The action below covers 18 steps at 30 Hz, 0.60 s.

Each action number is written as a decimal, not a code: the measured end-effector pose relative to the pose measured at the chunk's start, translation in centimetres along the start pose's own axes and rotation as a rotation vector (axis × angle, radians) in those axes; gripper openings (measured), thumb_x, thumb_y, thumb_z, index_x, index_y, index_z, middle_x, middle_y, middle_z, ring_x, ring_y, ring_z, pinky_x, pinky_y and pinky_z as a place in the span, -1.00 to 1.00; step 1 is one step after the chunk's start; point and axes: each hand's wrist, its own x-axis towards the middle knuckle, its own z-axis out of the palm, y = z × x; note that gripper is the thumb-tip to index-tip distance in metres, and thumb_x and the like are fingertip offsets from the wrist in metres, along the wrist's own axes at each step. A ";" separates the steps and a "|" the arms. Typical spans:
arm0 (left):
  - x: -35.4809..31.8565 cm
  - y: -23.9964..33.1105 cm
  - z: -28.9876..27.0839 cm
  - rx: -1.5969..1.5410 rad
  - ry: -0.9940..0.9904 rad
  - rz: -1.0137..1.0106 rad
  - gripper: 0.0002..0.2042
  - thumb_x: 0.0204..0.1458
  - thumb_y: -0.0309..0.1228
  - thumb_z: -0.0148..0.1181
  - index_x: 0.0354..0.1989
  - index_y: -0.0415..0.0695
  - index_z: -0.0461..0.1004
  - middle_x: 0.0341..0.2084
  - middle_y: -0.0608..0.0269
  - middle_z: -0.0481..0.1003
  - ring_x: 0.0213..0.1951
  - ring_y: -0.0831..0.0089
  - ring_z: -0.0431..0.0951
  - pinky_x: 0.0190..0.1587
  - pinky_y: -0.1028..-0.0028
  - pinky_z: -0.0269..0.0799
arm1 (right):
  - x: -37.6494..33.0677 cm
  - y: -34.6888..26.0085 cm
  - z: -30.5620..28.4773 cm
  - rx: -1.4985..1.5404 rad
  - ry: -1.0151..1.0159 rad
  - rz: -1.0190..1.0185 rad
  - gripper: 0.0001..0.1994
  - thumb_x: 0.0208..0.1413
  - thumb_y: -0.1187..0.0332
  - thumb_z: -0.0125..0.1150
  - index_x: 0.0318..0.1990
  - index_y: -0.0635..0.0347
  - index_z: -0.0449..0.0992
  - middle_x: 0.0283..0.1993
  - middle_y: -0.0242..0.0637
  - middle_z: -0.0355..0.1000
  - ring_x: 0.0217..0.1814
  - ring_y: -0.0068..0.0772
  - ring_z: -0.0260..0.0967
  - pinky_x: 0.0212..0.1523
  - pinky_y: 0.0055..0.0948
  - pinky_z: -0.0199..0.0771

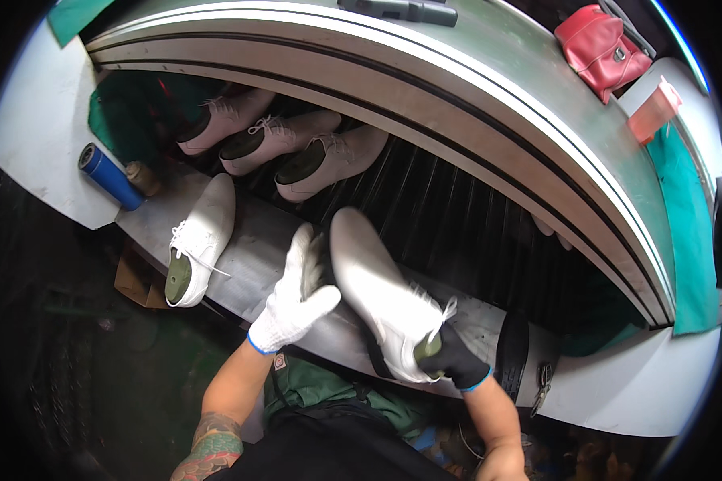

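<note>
In my right hand (459, 361), gloved in black, I grip a white lace-up shoe (377, 284) at its heel end, where a green shoe last (429, 353) shows in the opening. Its toe points away from me and is slightly blurred. My left hand (294, 297) wears a white knitted glove. Its fingers are stretched and the thumb stands apart, beside the shoe and apart from it. Another white shoe (204, 236) with a green last rests on the metal ledge (257, 232) to the left, one lace trailing.
Beyond the ledge, three pale shoes (329, 164) sit on dark rollers (425, 192) under a curved machine hood (377, 60). A blue cylinder (111, 176) and a thread spool (143, 178) stand left. A black sole-shaped piece (512, 353) lies right. On top are a red bag (600, 50) and pink container (655, 111).
</note>
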 end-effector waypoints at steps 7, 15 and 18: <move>-4.8 -5.9 -5.4 1.189 0.073 0.517 -0.56 -0.17 -0.60 0.38 -0.01 -0.15 0.61 -0.12 0.04 0.64 -0.12 0.12 0.65 -0.03 0.19 0.55 | 9.2 -7.3 -6.0 -0.078 0.402 -0.104 0.01 -0.21 0.32 0.51 0.51 0.26 0.17 0.39 -0.10 0.37 0.44 -0.17 0.34 0.48 -0.27 0.28; -3.4 -4.5 -4.4 1.169 0.078 0.459 -0.66 -0.15 -0.54 0.36 -0.11 -0.17 0.63 -0.23 0.12 0.67 -0.22 0.17 0.67 -0.10 0.26 0.53 | 23.6 -12.0 -13.7 -0.851 0.785 -0.144 -0.03 -0.14 0.37 0.47 0.52 0.26 0.15 0.39 -0.08 0.38 0.44 -0.17 0.34 0.49 -0.26 0.26; -3.2 -4.3 -4.5 1.154 0.053 0.408 -0.66 -0.16 -0.52 0.36 -0.12 -0.15 0.63 -0.24 0.14 0.67 -0.22 0.19 0.66 -0.09 0.25 0.52 | 25.6 -10.8 -12.8 -1.081 0.778 -0.115 -0.04 -0.11 0.39 0.45 0.52 0.26 0.14 0.39 -0.07 0.38 0.45 -0.16 0.34 0.49 -0.26 0.25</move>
